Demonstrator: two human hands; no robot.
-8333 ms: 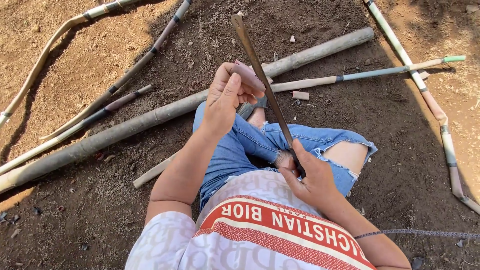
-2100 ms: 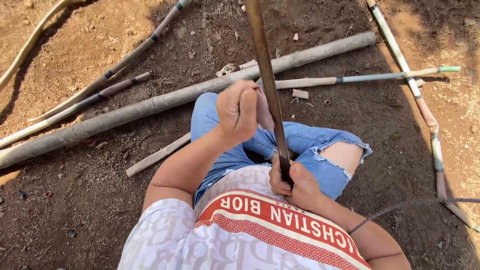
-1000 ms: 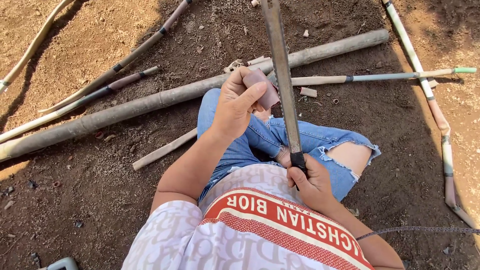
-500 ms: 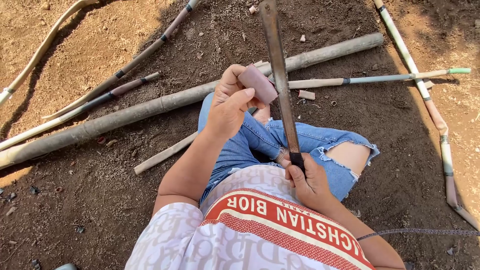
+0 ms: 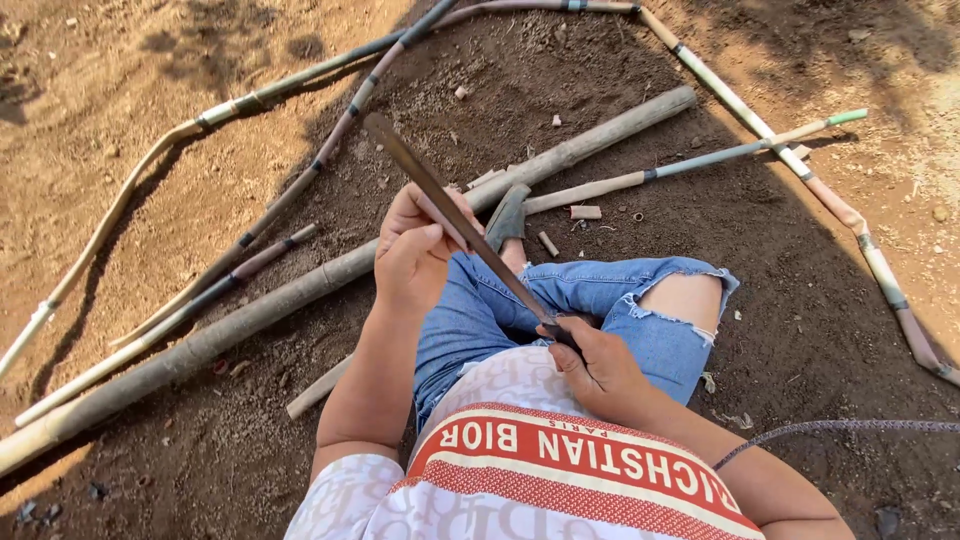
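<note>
I sit on bare soil in torn blue jeans (image 5: 600, 290). My right hand (image 5: 600, 368) grips the dark handle of a long, narrow blade (image 5: 440, 205) that slants up and to the left over my knees. My left hand (image 5: 418, 258) is closed against the middle of the blade, fingers wrapped over it. A small pinkish stone sits under those fingers and is almost wholly hidden. The blade's tip (image 5: 378, 126) points away from me, above the ground.
A thick bamboo pole (image 5: 250, 312) lies across the ground in front of my legs. Thinner canes (image 5: 300, 185) curve at the left, a green-tipped one (image 5: 740, 150) and a banded one (image 5: 860, 235) at the right. Small cut pieces (image 5: 585, 212) and a sandal (image 5: 508, 215) lie near my foot.
The blade has swung from nearly upright to leaning left, its tip lower. My left hand has come down and left along it, and the stone is now covered by my fingers.
</note>
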